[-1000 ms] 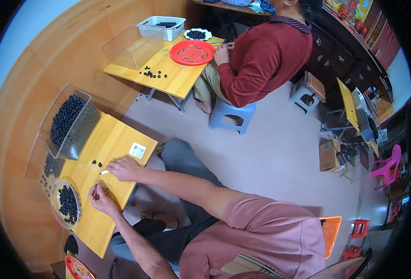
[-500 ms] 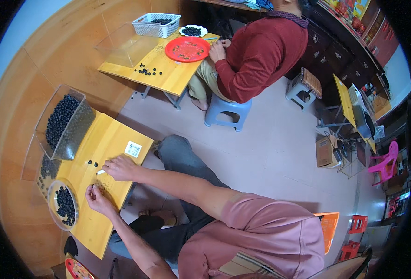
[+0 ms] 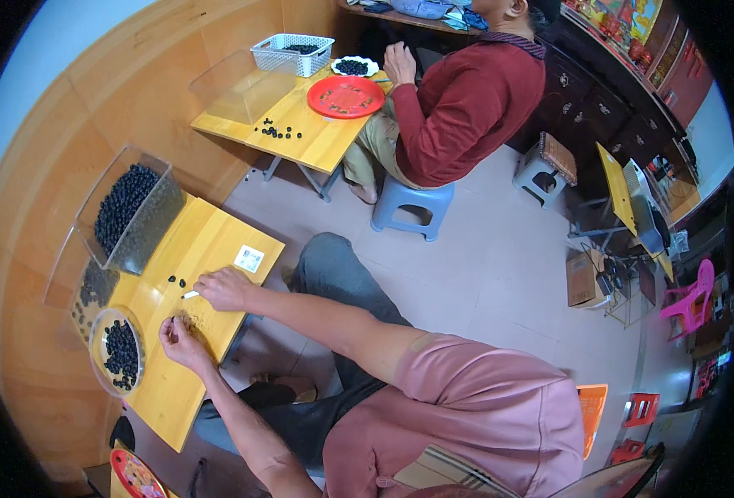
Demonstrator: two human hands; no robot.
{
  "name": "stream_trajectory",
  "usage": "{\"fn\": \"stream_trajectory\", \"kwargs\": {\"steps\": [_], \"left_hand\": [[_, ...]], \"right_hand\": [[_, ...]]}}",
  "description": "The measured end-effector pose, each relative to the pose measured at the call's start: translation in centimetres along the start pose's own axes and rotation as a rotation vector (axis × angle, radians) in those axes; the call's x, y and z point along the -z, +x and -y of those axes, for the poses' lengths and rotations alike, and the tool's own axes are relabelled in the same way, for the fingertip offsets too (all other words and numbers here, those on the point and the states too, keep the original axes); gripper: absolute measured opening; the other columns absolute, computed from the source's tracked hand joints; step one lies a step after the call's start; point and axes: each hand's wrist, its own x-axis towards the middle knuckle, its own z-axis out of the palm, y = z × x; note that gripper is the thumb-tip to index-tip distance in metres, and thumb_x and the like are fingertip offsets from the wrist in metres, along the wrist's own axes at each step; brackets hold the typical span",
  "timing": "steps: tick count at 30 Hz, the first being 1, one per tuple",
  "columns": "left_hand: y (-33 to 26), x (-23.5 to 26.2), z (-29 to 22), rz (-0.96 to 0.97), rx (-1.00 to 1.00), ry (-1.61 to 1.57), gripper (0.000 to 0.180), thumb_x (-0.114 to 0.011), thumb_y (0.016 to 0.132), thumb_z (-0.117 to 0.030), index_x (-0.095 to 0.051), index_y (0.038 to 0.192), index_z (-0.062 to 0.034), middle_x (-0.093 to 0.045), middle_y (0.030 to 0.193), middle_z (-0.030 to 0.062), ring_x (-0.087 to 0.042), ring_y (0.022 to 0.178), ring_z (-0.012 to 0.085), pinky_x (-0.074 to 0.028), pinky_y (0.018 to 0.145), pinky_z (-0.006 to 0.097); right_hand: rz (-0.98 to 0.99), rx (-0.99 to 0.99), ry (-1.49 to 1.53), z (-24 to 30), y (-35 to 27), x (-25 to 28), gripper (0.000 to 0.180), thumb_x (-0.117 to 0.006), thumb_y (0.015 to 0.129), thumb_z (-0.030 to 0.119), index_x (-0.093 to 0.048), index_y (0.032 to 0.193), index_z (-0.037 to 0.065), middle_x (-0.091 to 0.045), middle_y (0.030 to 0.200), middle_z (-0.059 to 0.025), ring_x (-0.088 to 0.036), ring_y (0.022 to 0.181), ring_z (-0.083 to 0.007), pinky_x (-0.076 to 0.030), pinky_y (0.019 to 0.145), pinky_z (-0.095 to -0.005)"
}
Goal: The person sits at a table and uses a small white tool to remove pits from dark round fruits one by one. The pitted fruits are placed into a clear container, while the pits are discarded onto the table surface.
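At the small yellow table [image 3: 163, 407], my right hand [image 3: 224, 289] closes around a thin white-handled tool [image 3: 190, 295], its dark tip pointing down-left; its exact kind is unclear. My left hand [image 3: 186, 344] pinches a small dark piece [image 3: 175, 319] between thumb and fingertips, just below the tool and not touching it. Brown crumbs [image 3: 194, 328] lie on the wood beside the fingers. Two round black beads [image 3: 177, 280] rest beyond the tool. A clear round dish [image 3: 140, 365] of black beads stands left of my left hand.
A clear bin [image 3: 168, 207] full of black beads stands at the table's far left. At another table [image 3: 321, 145], a person in a red sweater [image 3: 466, 116] sits on a blue stool [image 3: 412, 212], near a red plate [image 3: 346, 98] and a white basket [image 3: 296, 56].
The view has shifted slightly, moving the tables right in the picture. My hands keep nearly the same pose. The other person has raised a hand from the lap area.
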Motion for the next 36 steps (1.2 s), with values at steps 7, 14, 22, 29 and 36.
{"fn": "stream_trajectory", "kwargs": {"steps": [7, 14, 22, 29, 36], "left_hand": [[-0.3, 0.2, 0.2, 0.030, -0.007, 0.058, 0.026, -0.071, 0.102, -0.008, -0.067, 0.125, 0.0051, -0.069, 0.104, 0.0075, -0.063, 0.090, 0.0139, -0.054, 0.081, 0.028], [-0.2, 0.6, 0.9, 0.009, -0.016, 0.091, 0.019, -0.071, 0.102, -0.009, -0.067, 0.116, 0.0039, -0.068, 0.101, 0.0062, -0.062, 0.089, 0.0150, -0.053, 0.083, 0.031], [-0.1, 0.7, 0.9, -0.003, -0.021, 0.114, 0.016, -0.072, 0.102, -0.010, -0.066, 0.110, 0.0024, -0.066, 0.099, 0.0051, -0.060, 0.089, 0.0139, -0.052, 0.082, 0.030], [-0.3, 0.9, 0.6, 0.002, 0.031, 0.088, 0.018, -0.072, 0.103, -0.011, -0.067, 0.112, 0.0035, -0.068, 0.103, 0.0064, -0.062, 0.093, 0.0154, -0.053, 0.085, 0.030], [-0.5, 1.0, 0.1, 0.028, -0.004, 0.174, 0.017, -0.073, 0.103, -0.011, -0.067, 0.109, 0.0042, -0.067, 0.101, 0.0073, -0.061, 0.092, 0.0168, -0.053, 0.086, 0.032]], "right_hand": [[-0.098, 0.010, -0.017, 0.0, -0.6, -0.2, 0.015, -0.064, 0.088, 0.014, -0.070, 0.098, 0.004, -0.073, 0.092, -0.0144, -0.076, 0.084, -0.0331, -0.060, 0.071, -0.0477], [-0.011, -0.007, 0.053, 0.2, -0.4, 0.3, 0.017, -0.064, 0.089, 0.014, -0.070, 0.101, 0.003, -0.073, 0.095, -0.0160, -0.076, 0.088, -0.0340, -0.060, 0.075, -0.0473], [0.005, 0.027, 0.039, -0.1, -0.1, -0.4, 0.022, -0.065, 0.088, 0.012, -0.068, 0.105, 0.000, -0.072, 0.100, -0.0167, -0.074, 0.095, -0.0340, -0.061, 0.077, -0.0470], [-0.015, 0.048, 0.033, 0.1, -0.4, -0.1, 0.023, -0.067, 0.086, 0.011, -0.068, 0.104, -0.002, -0.071, 0.099, -0.0170, -0.074, 0.096, -0.0336, -0.062, 0.077, -0.0446], [-0.013, 0.023, 0.036, 0.2, -0.6, -0.8, 0.018, -0.066, 0.086, 0.012, -0.066, 0.099, -0.001, -0.070, 0.094, -0.0160, -0.075, 0.091, -0.0327, -0.062, 0.074, -0.0433]]}}
